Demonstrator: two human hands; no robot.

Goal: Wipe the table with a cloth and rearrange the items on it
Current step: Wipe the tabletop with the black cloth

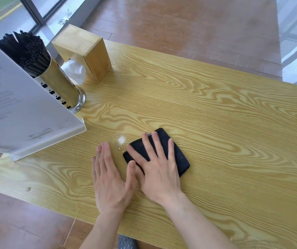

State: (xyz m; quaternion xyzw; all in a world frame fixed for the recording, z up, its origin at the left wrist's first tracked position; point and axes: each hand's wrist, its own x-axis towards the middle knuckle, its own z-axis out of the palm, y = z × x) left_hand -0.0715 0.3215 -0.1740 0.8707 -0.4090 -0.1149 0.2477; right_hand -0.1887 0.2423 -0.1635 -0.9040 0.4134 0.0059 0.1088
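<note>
A folded dark cloth (178, 155) lies on the light wood-grain table (215, 114), near its front edge. My right hand (157, 168) presses flat on the cloth, fingers spread, covering its left half. Just to the left, my left hand (110, 178) rests flat on the bare tabletop with its fingers together, its thumb touching the right hand. A small wet shine (121, 140) shows on the wood beyond the two hands.
A white acrylic sign stand (23, 112) stands at the left edge. Behind it is a metal holder full of black straws (58, 81), and farther back a wooden tissue box (88, 53) with white tissue sticking out. Tiled floor surrounds the table.
</note>
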